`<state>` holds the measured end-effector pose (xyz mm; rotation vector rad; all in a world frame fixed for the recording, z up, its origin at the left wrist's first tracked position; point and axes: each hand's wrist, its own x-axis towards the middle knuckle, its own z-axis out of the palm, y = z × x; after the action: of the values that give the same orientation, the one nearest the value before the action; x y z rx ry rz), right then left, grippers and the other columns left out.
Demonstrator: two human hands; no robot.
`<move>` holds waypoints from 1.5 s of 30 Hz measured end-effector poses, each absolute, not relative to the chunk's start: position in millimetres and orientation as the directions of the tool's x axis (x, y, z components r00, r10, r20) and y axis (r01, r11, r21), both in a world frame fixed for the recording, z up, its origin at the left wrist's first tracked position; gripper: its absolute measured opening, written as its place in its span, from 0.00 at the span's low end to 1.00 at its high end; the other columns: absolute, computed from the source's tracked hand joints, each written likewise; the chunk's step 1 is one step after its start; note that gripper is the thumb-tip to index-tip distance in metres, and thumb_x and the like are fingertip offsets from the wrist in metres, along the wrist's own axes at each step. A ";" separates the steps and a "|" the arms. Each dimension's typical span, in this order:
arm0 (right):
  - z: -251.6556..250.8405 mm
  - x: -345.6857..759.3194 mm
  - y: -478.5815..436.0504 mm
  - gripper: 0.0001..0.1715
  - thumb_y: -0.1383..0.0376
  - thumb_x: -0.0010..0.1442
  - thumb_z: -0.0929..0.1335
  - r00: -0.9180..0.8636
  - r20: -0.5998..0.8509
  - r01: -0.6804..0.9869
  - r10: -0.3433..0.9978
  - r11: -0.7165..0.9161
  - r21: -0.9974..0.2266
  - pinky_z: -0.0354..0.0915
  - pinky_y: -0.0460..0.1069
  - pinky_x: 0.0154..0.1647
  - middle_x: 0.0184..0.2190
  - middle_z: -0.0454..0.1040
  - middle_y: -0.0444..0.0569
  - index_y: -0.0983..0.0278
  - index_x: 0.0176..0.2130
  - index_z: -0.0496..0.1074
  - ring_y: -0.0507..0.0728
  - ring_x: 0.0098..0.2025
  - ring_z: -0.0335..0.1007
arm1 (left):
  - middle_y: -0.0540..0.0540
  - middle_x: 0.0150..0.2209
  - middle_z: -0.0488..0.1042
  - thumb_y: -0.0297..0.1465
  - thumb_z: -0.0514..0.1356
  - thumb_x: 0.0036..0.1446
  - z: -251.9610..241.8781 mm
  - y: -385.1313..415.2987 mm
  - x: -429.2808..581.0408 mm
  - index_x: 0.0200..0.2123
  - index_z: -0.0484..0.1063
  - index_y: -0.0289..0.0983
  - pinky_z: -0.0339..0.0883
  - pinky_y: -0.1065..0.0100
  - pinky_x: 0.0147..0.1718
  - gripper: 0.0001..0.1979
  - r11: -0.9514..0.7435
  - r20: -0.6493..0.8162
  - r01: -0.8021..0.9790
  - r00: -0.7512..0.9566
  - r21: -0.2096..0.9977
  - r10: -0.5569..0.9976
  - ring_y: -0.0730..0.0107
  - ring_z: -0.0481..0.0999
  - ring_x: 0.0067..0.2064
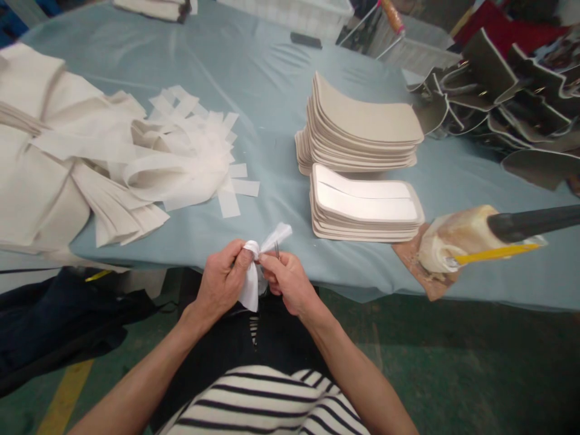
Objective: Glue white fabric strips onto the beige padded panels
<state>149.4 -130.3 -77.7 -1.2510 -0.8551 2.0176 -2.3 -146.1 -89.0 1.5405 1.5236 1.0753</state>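
Observation:
My left hand (224, 281) and my right hand (286, 281) meet just in front of the table's near edge, both pinched on a white strip of tape or fabric (254, 272). One end of the strip sticks up to the right, the other hangs down between my hands. A thin metal tip, perhaps tweezers (277, 249), pokes up from my right hand's fingers.
A blue-grey cloth covers the table (272, 78). Loose white strips (194, 151) and cream fabric lie at left. Two stacks of curved beige pads (362, 130) (365, 202) stand right of centre. A glue-caked tool with a black handle (480, 238) rests at right. Dark curved pieces (498, 90) pile far right.

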 end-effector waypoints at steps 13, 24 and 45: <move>-78.8 148.4 -129.2 0.17 0.57 0.48 0.71 -0.333 -0.467 -0.377 0.819 -0.570 -0.730 0.38 0.42 0.16 0.15 0.48 0.28 0.59 0.28 0.59 0.43 0.16 0.36 | 0.48 0.36 0.78 0.30 0.58 0.65 -87.1 -159.0 -11.1 0.41 0.75 0.39 0.70 0.68 0.39 0.05 -0.358 0.336 0.400 0.128 0.844 0.933 0.69 0.77 0.36; -101.3 155.8 -139.1 0.16 0.53 0.56 0.72 -0.334 -0.253 -0.187 0.908 -0.327 -0.926 0.54 0.45 0.24 0.22 0.61 0.37 0.61 0.31 0.68 0.48 0.23 0.52 | 0.45 0.37 0.80 0.31 0.58 0.64 -68.5 -166.6 -9.8 0.25 0.72 0.39 0.71 0.66 0.43 0.14 -0.326 0.342 0.526 0.069 0.786 0.937 0.67 0.77 0.39; -112.5 164.0 -145.5 0.19 0.50 0.58 0.74 -0.197 -0.035 -0.011 0.980 -0.037 -0.999 0.63 0.47 0.32 0.30 0.74 0.44 0.61 0.39 0.74 0.52 0.29 0.65 | 0.52 0.27 0.76 0.38 0.64 0.59 -66.4 -178.1 8.8 0.35 0.79 0.39 0.65 0.70 0.30 0.09 0.050 0.042 0.468 -0.185 0.882 0.982 0.74 0.70 0.26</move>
<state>164.0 -145.5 -112.5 -1.1248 -1.3256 1.3884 8.8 -178.1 -66.4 1.4633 1.7201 1.0756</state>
